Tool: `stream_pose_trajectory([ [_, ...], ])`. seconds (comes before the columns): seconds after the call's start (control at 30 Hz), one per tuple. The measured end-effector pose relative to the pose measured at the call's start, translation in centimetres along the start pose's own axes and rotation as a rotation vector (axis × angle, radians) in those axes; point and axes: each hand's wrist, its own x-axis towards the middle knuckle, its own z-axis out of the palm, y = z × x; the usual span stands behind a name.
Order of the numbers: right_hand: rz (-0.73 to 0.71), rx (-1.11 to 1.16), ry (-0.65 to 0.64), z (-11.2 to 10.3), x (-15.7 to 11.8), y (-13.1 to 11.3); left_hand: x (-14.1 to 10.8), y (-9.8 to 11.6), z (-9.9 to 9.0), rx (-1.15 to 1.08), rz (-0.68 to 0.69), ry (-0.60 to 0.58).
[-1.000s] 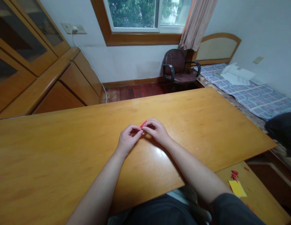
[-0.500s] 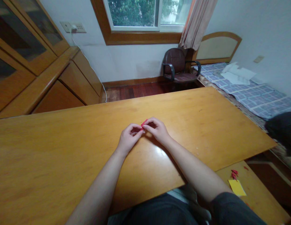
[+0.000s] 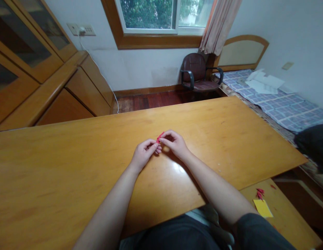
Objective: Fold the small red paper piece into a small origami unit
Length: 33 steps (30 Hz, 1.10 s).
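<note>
A small piece of folded red paper (image 3: 160,136) is pinched between my two hands, just above the wooden table (image 3: 73,166). My left hand (image 3: 144,152) grips its lower end between thumb and fingertips. My right hand (image 3: 174,141) holds the upper part with thumb and index finger. The fingers cover much of the paper, so its exact folded shape cannot be made out.
On a lower surface at the right lie several small red folded pieces (image 3: 260,193) and a yellow paper stack (image 3: 263,208). Beyond the table stand a brown armchair (image 3: 195,71) and a bed (image 3: 288,107). A black bag-like object (image 3: 313,144) sits at the right edge.
My left thumb and fingers have shifted slightly on the red paper, and the other left fingers now show beneath it. The right hand has hardly moved.
</note>
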Motion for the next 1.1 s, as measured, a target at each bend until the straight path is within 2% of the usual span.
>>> stream_pose_trajectory([
  [0.37,0.026,-0.001,-0.019,-0.06,-0.04,0.03,0.09,-0.27,-0.19,-0.059,-0.046,-0.021],
  [0.6,0.041,0.015,-0.046,-0.02,-0.07,-0.14,0.19,-0.08,0.04,-0.051,-0.074,0.008],
  [0.8,0.053,-0.021,-0.003,-0.06,-0.08,0.19,0.19,0.03,0.07,-0.026,-0.083,0.003],
  [1.1,0.068,0.147,-0.002,0.22,0.29,0.32,0.16,0.42,0.46,-0.057,-0.097,0.010],
])
